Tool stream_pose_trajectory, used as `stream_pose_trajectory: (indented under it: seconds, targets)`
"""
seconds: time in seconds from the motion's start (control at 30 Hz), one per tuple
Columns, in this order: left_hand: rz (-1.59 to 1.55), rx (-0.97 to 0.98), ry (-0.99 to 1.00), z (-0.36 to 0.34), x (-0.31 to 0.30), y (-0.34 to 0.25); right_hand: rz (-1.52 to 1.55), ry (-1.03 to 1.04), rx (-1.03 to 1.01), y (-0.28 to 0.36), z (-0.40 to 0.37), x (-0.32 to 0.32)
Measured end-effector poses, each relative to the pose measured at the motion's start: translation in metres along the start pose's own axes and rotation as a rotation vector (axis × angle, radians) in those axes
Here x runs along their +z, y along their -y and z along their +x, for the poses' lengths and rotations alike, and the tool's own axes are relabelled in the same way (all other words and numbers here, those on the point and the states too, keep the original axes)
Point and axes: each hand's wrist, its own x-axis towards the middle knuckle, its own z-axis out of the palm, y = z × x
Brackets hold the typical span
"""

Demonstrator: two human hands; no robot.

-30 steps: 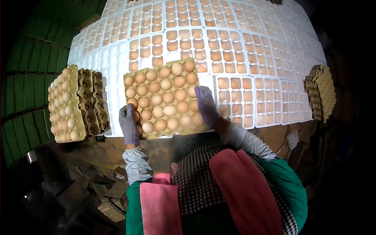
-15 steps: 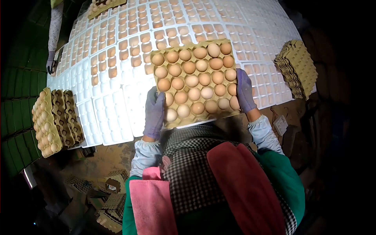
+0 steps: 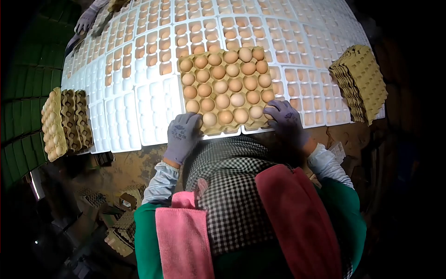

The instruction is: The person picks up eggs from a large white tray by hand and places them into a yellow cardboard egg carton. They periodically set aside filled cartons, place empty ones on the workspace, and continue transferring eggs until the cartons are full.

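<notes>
A tan cardboard egg tray [image 3: 194,70] full of brown eggs lies over the white plastic trays [image 3: 158,109], at the near edge of the table. My left hand [image 3: 183,135], in a purple-grey glove, grips the tray's near left corner, its fingers bent beside the corner egg. At the near right corner, my right hand [image 3: 286,119], gloved the same way, is closed with its fingertips over the end egg [image 3: 268,113]. Both palms face down, and the undersides of the fingers are hidden.
White trays with eggs in their cells [image 3: 197,37] spread across the far table. A stack of cardboard trays [image 3: 357,86] stands at the right edge. Another egg-filled stack [image 3: 52,125] is at the left. A co-worker's gloved hand [image 3: 87,19] shows at upper left.
The egg tray has shifted slightly away from me and to the left. My hands have slid from its sides to its near corners. The co-worker's hand has moved further up.
</notes>
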Motion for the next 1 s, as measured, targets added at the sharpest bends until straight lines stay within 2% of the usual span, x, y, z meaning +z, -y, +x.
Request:
stream_pose_trajectory:
  seconds: [0.07, 0.1, 0.13, 0.17, 0.2, 0.23, 0.27, 0.3, 0.33, 0.37, 0.4, 0.43, 0.47, 0.53, 0.57, 0.6, 0.63, 0.67, 0.7, 0.73, 0.77, 0.8, 0.87, 0.9, 0.93, 0.97, 1.0]
  targets:
    - [-0.087, -0.082, -0.054, -0.001, 0.011, 0.01, 0.139, 0.007, 0.095, -0.005, 0.005, 0.0]
    - [-0.291, -0.182, -0.141, -0.008, 0.017, 0.016, 0.139, 0.008, 0.095, -0.008, 0.002, 0.001]
    - [-0.745, -0.424, -0.144, -0.019, 0.021, 0.019, 0.269, -0.04, 0.159, -0.01, -0.003, 0.004]
    - [-1.066, -0.509, -0.259, -0.026, 0.022, 0.025, 0.397, -0.093, 0.226, -0.014, -0.008, 0.007]
    - [-1.388, -0.587, -0.375, -0.028, 0.021, 0.031, 0.394, -0.099, 0.231, -0.02, -0.014, 0.008]
    - [-1.606, -0.548, -0.435, -0.029, 0.022, 0.035, 0.778, -0.124, 0.498, -0.028, -0.022, 0.009]
    - [-1.679, -0.486, -0.448, -0.022, 0.019, 0.035, 1.16, -0.145, 0.761, -0.035, -0.027, 0.012]
    - [-1.39, -0.581, -0.24, -0.011, 0.009, 0.028, 0.437, -0.332, 0.14, -0.037, -0.022, 0.018]
    - [-1.091, -0.656, -0.042, 0.001, -0.005, 0.02, 0.432, -0.333, 0.14, -0.038, -0.022, 0.016]
    - [-0.836, -0.467, -0.024, 0.012, 0.0, -0.003, 0.926, -0.179, 0.496, -0.026, -0.013, 0.004]
    - [-0.277, -0.104, -0.058, 0.022, -0.002, -0.021, 1.411, 0.003, 0.857, -0.012, -0.003, -0.005]
    - [-0.094, -0.1, 0.0, 0.023, 0.011, -0.024, 0.853, -0.017, 0.514, 0.011, 0.012, -0.003]
    - [0.092, -0.096, 0.053, 0.023, 0.023, -0.023, 0.853, -0.018, 0.511, 0.021, 0.016, 0.002]
    - [0.039, -0.064, 0.013, 0.02, 0.022, -0.021, 0.073, -0.011, 0.064, 0.027, 0.02, 0.011]
    - [-0.101, -0.126, -0.001, 0.016, 0.019, -0.021, 0.043, 0.079, 0.058, 0.021, 0.024, 0.018]
    - [-0.243, -0.19, -0.013, 0.012, 0.017, -0.019, 0.041, 0.075, 0.062, 0.016, 0.023, 0.018]
    - [-0.507, -0.173, -0.119, 0.002, 0.027, -0.007, 0.156, 0.047, 0.076, 0.008, 0.02, 0.016]
    - [-0.943, -0.334, -0.172, -0.003, 0.02, -0.016, 0.272, 0.019, 0.094, 0.002, 0.013, 0.012]
    - [-1.171, -0.415, -0.208, -0.005, 0.019, -0.01, 0.269, 0.017, 0.102, -0.005, 0.005, 0.007]
    - [-1.4, -0.499, -0.246, -0.006, 0.018, -0.004, 0.857, -0.066, 0.445, -0.013, -0.004, 0.0]
    - [-1.396, -0.484, -0.202, -0.001, 0.01, -0.013, 1.442, -0.152, 0.782, -0.018, -0.006, -0.006]
    - [-1.25, -0.413, -0.036, 0.007, 0.014, -0.006, 1.46, -0.27, 0.688, -0.018, -0.003, -0.011]
    - [-0.259, -0.024, -0.035, 0.026, 0.011, -0.036, 0.992, -0.098, 0.565, -0.034, 0.006, -0.011]
    - [-0.056, -0.06, 0.04, 0.033, 0.014, -0.056, 0.993, -0.085, 0.554, -0.029, 0.011, -0.013]
    - [0.151, -0.108, 0.112, 0.039, 0.018, -0.072, 0.5, 0.008, 0.49, -0.022, 0.022, -0.015]
    - [0.269, -0.097, 0.082, 0.042, 0.04, -0.07, 0.018, 0.086, 0.394, -0.012, 0.034, -0.012]
    - [0.392, -0.089, 0.06, 0.042, 0.059, -0.061, 0.038, 0.093, 0.358, -0.007, 0.043, -0.008]
